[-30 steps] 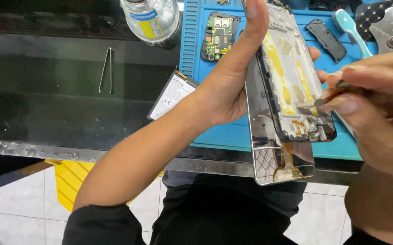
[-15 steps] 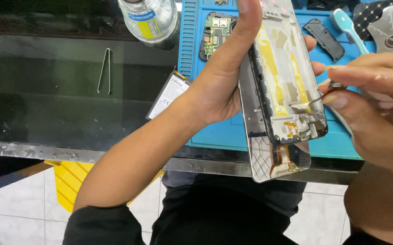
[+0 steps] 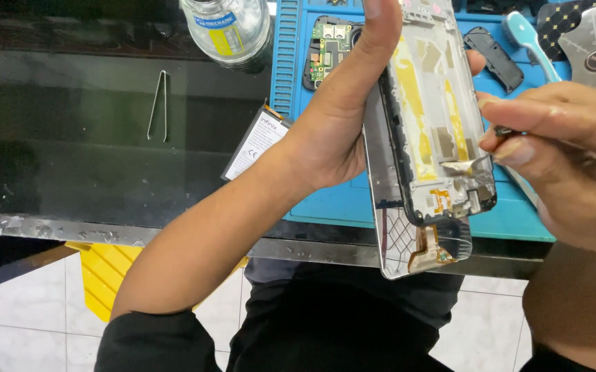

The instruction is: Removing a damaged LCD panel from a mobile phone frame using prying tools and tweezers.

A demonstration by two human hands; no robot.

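The left hand (image 3: 336, 131) grips the silver phone frame with yellow adhesive strips (image 3: 435, 131), fingers mostly hidden behind it; the right hand (image 3: 566, 151) pinches a thin metal tool (image 3: 477, 164), its handle hidden.

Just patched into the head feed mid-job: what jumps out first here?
The opened phone frame, streaked with yellow adhesive, held upright at centre by the left hand. The right hand comes in from the right with a thin metal tool whose tip touches the frame's lower part. Behind lies a blue work mat carrying a circuit board.
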